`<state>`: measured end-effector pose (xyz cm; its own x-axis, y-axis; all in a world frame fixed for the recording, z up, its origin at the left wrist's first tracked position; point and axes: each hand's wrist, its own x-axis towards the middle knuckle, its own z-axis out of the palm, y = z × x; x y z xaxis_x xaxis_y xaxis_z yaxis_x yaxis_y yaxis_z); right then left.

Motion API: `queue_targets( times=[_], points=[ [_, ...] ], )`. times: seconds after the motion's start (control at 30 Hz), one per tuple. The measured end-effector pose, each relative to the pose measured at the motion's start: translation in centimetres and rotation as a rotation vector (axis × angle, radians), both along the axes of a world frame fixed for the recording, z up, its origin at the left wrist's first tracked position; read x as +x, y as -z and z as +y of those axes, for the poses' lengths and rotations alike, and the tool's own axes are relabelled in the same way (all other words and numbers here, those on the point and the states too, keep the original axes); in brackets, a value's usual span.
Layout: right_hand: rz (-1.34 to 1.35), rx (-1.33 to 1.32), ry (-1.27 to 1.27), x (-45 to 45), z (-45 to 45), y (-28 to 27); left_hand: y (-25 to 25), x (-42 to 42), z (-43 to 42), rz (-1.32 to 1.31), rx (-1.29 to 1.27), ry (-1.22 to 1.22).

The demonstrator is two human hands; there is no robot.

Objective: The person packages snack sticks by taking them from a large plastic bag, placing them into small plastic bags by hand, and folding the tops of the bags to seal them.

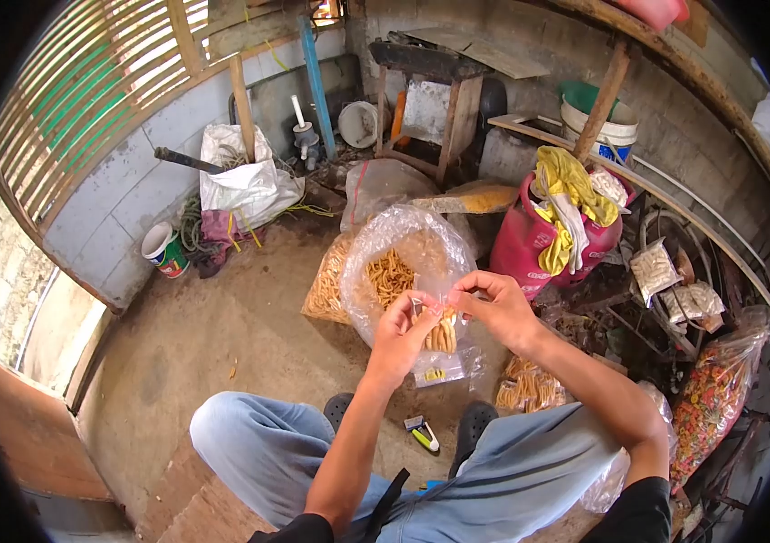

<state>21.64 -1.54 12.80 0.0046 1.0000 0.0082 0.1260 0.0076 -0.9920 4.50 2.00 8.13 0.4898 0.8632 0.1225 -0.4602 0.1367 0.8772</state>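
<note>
Between my hands hangs a small clear plastic bag [442, 337] of yellowish stick snacks, its top pinched at both sides. My left hand [399, 337] closes its thumb and fingers on the bag's left edge. At the upper right edge, my right hand [501, 310] pinches the plastic with thumb and forefinger. Just behind them stands a large open plastic sack [358, 258] part filled with brown stick snacks [389, 276]. A flat clear packet with a yellow label [435, 373] lies below the small bag.
Several filled snack packs [530, 385] lie on the floor at my right. A green-handled tool [423, 436] rests between my feet. Around me are a pink drum [530, 237] with yellow cloths, a sack of colourful snacks [720, 398], a white sack [245, 185] and a small bucket [165, 252].
</note>
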Motion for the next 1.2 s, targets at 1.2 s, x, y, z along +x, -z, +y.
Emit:
queue_targets(
  times=[1.2],
  points=[
    [0.132,0.080,0.090,-2.8,-0.4,-0.1,-2.1,-0.8,-1.2,0.064,0.014,-0.250]
  ],
)
